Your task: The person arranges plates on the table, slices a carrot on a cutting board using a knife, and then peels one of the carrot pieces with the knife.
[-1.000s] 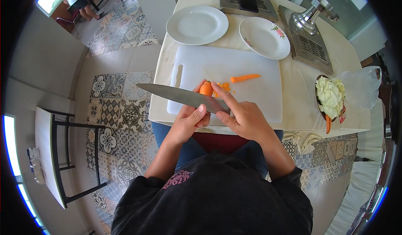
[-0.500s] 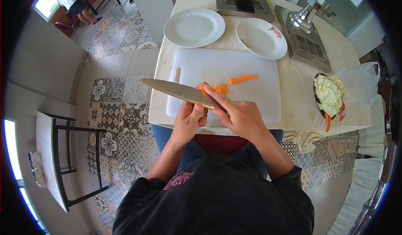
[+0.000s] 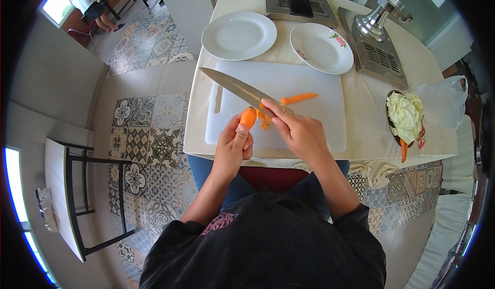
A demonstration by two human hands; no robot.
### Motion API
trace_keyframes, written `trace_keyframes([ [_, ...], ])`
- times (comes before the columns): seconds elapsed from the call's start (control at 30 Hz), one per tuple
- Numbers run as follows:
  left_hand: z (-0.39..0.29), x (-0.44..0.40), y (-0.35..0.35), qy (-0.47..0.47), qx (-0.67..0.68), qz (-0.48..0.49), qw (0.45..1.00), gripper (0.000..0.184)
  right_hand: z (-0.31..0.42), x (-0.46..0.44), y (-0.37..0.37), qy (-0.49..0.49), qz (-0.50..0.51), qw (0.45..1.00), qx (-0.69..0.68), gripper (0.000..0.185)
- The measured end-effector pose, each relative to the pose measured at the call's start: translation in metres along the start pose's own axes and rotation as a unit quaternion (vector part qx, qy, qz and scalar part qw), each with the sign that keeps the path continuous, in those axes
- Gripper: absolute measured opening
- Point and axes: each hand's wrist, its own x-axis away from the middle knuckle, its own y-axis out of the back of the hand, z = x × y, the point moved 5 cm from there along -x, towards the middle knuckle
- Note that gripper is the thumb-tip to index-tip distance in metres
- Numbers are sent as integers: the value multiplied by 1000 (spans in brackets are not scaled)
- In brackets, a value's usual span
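A carrot (image 3: 248, 118) stands upright in my left hand (image 3: 233, 143), its thick end pointing up past my closed fingers. My right hand (image 3: 301, 137) is wrapped round the handle of a kitchen knife (image 3: 232, 86). The long blade slants up and to the left, passing just beyond the carrot's top; whether it touches the carrot I cannot tell. Beneath the knife, orange carrot peelings (image 3: 265, 121) lie on the white cutting board (image 3: 319, 129). Farther back on the board rests a slim peeled carrot (image 3: 299, 98).
Behind the board are a white plate (image 3: 238, 35) and a flowered plate (image 3: 314, 46). Cabbage (image 3: 405, 116) and another carrot (image 3: 403, 150) share a dish at the right, beside a plastic bag (image 3: 448, 101). Metal stands (image 3: 381, 57) and a phone (image 3: 300, 4) occupy the back. A person (image 3: 90, 3) stands far away.
The knife blade has swung up and away from my left hand, uncovering the carrot top. My right hand has shifted slightly to the right and down.
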Motion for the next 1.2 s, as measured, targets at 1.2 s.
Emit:
trace_keyframes([
  [1.2,-10,4,-5,-78,24,108,991,76,20,10,13,-8,194,976,-96,61],
])
